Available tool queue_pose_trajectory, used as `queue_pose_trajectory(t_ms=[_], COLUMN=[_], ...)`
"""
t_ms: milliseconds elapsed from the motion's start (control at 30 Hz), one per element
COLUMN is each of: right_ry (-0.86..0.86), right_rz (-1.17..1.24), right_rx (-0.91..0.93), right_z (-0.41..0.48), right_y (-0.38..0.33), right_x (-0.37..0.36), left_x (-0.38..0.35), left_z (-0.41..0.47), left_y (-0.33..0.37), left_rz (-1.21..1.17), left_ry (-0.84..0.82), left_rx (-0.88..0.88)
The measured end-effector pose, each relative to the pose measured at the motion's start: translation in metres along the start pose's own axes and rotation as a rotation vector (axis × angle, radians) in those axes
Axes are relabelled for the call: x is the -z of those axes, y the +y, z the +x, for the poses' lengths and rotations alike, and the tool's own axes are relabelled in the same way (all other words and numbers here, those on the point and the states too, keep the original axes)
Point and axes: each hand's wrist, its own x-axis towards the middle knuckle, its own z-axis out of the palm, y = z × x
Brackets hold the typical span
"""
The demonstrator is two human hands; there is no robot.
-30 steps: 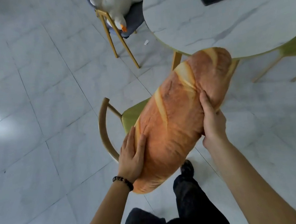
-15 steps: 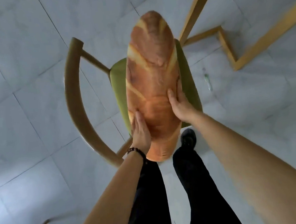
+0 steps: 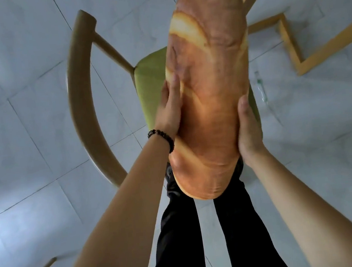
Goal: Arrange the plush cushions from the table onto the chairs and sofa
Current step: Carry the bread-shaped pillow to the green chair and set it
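Bread cushion (image 3: 209, 90) far end cut off by top edge. It hides most of the green chair seat (image 3: 150, 79) and the person's feet. Right hand (image 3: 249, 130) fingers out of sight behind cushion. Small object on floor (image 3: 260, 87) at right too blurred to identify.

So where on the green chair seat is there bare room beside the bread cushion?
Only a green strip of seat left of the loaf-shaped bread cushion, beside the left hand; a sliver by the right hand.
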Motion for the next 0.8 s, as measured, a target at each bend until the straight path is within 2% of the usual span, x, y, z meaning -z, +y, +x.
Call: queue_pose_trajectory(t_ms=[133,300,367,467,533,700,800], right_ry=[-0.051,-0.178,-0.182,-0.224,-0.23,-0.198,-0.167], right_rz=[-0.132,-0.392,-0.364,-0.294,-0.264,-0.317,-0.534], right_rx=[0.255,0.212,0.195,0.179,0.15,0.267,0.381], right_z=[-0.007,0.011,0.023,0.033,0.024,0.006,-0.002], right_y=[-0.012,0.004,0.007,0.008,0.008,0.01,0.026], right_x=[-0.033,-0.075,-0.08,-0.067,-0.059,-0.073,-0.086], left_x=[0.033,0.063,0.068,0.065,0.06,0.083,0.085], left_z=[-0.002,-0.009,-0.011,-0.007,-0.005,0.004,0.013], left_y=[-0.019,-0.043,-0.039,-0.03,-0.024,-0.028,-0.03], left_rz=[-0.112,-0.124,-0.149,-0.105,-0.061,-0.145,0.002], left_ry=[0.081,0.391,0.347,0.195,0.156,0.256,0.368], left_rx=[0.03,0.129,0.076,-0.043,-0.048,-0.016,0.013])
